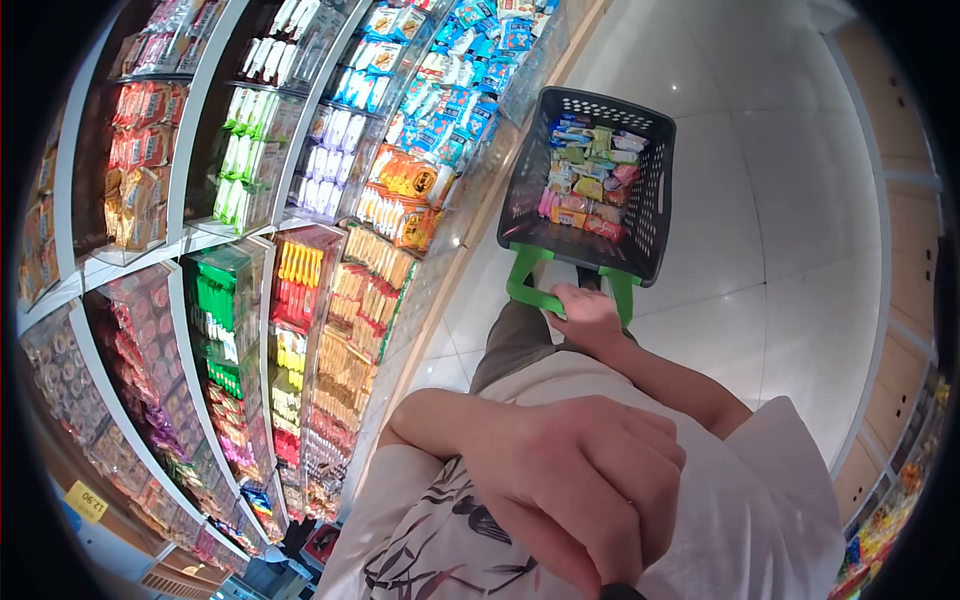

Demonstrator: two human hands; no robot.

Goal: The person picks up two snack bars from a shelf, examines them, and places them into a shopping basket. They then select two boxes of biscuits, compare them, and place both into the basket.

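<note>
A dark grey shopping basket with perforated sides hangs in front of my legs. Packets of snacks in many colours lie inside it. My right hand is closed around the basket's green handle. Close to the camera, my left hand is raised in front of my chest with its fingers curled. A small dark piece shows at its fingertips, cut off by the frame's lower edge, so I cannot make out what it is.
Tiered shelves of wrapped snacks in clear bins run along the left. A yellow price tag hangs at lower left. Glossy tile floor stretches ahead and right. Wooden cabinets line the right side, with more packets at lower right.
</note>
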